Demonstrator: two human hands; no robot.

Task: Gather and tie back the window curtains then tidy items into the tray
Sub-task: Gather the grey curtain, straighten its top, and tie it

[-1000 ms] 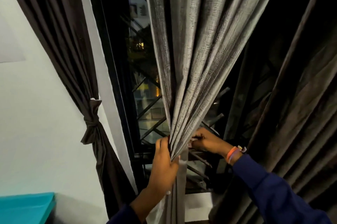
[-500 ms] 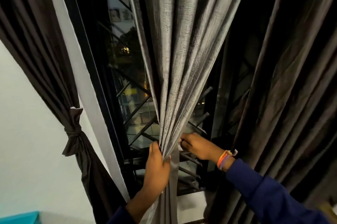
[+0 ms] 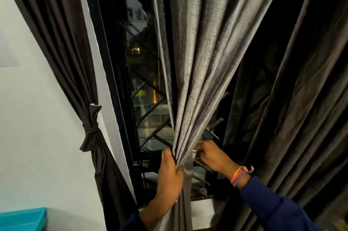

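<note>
A grey curtain (image 3: 203, 57) hangs in the middle of the window, its folds drawn together into a bunch low down. My left hand (image 3: 170, 176) grips that bunch from the left side. My right hand (image 3: 209, 154) reaches in from the right and pinches the curtain's edge just behind the bunch; what else its fingers hold is hidden. At the left, a dark brown curtain (image 3: 62, 39) is tied back with a knotted band (image 3: 91, 129). Another dark curtain (image 3: 305, 110) hangs loose on the right.
Behind the grey curtain is a dark window with a metal diagonal grille (image 3: 150, 116). A white wall (image 3: 33, 118) fills the left side. A teal surface (image 3: 22, 219) shows at the bottom left corner. A white sill (image 3: 202, 210) runs below the window.
The view has swung slightly back to the left, so the teal surface shows more again. Both hands keep their hold on the grey curtain bunch, with the right hand closer to it.
</note>
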